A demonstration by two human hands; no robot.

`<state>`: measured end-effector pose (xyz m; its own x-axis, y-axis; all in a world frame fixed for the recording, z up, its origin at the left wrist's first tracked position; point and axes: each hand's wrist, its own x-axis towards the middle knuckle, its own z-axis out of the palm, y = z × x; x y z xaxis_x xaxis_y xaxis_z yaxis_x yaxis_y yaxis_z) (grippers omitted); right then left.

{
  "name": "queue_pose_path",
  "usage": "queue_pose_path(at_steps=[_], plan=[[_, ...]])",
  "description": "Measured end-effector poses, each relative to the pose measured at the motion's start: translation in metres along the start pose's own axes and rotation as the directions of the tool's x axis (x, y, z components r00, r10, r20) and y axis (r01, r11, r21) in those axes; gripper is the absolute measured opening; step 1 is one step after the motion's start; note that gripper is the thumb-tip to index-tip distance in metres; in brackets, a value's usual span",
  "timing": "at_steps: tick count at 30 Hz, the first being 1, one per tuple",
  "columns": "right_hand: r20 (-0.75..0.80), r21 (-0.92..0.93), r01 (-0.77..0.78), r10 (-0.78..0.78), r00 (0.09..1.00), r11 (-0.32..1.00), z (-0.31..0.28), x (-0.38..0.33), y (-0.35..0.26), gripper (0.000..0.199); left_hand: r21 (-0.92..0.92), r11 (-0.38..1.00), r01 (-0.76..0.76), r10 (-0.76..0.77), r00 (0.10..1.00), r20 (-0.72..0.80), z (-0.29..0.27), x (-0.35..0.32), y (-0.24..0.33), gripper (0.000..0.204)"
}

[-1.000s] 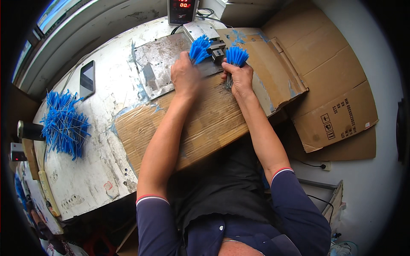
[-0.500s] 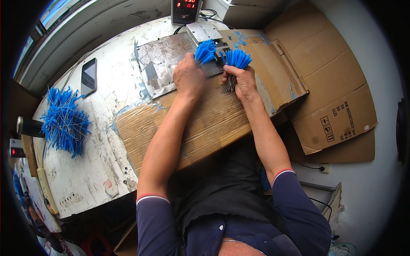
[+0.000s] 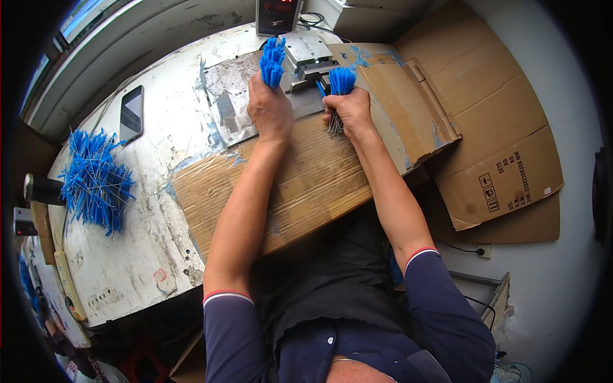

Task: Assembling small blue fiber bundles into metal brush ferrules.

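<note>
My left hand point(image 3: 269, 113) is closed round a bunch of blue-tipped wires point(image 3: 272, 62), blue ends up, over the metal plate point(image 3: 237, 80). My right hand point(image 3: 352, 112) grips another bunch of blue-tipped wires point(image 3: 343, 79) above the cardboard's far edge. Thin bare wire ends hang below that fist. A single blue piece point(image 3: 320, 88) sticks out to the left of the right bunch, close to the small metal fixture point(image 3: 314, 69). Whether it touches the fixture I cannot tell. The left fingers are partly hidden behind the back of the hand.
At the left of the white worktable point(image 3: 159, 236) lies a big pile of blue-tipped wires point(image 3: 99, 182), with a phone point(image 3: 132, 113) beyond it. Flat cardboard point(image 3: 306, 185) covers the near edge. A display box point(image 3: 278, 18) stands behind; a large carton point(image 3: 498, 140) leans right.
My left hand has moved left and slightly away from me with its bunch, clear of the fixture. The right hand has shifted a little left and farther off, nearer the fixture.
</note>
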<state>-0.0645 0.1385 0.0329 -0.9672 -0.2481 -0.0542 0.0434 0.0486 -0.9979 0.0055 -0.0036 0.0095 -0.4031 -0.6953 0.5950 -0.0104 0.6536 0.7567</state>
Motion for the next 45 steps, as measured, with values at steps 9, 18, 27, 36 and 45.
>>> queue_pose_path(at_steps=[9,18,27,36,45], plan=[[-0.078,-0.149,0.001,-0.012,0.997,0.989,0.011,0.009,-0.001,0.014,-0.043,0.999,-0.018,0.016,0.999,-0.041,0.001,-0.001,-0.004,0.03],[-0.097,0.252,-0.125,0.154,0.983,0.96,0.007,0.006,-0.007,0.013,0.072,0.996,-0.056,0.057,0.998,-0.004,0.002,-0.003,-0.002,0.026],[0.071,0.311,-0.098,0.08,0.994,0.945,-0.012,-0.007,0.001,0.018,0.07,0.992,-0.109,0.094,0.975,0.201,0.0,-0.007,0.001,0.019],[0.067,0.192,-0.028,0.016,0.998,0.981,-0.015,-0.01,0.008,0.018,0.09,0.982,-0.168,0.139,0.954,0.267,0.001,-0.01,0.003,0.025],[0.088,0.261,-0.037,0.014,0.996,0.965,-0.015,-0.015,0.006,0.017,0.191,0.951,-0.242,0.159,0.917,0.366,-0.003,-0.011,0.002,0.026]])
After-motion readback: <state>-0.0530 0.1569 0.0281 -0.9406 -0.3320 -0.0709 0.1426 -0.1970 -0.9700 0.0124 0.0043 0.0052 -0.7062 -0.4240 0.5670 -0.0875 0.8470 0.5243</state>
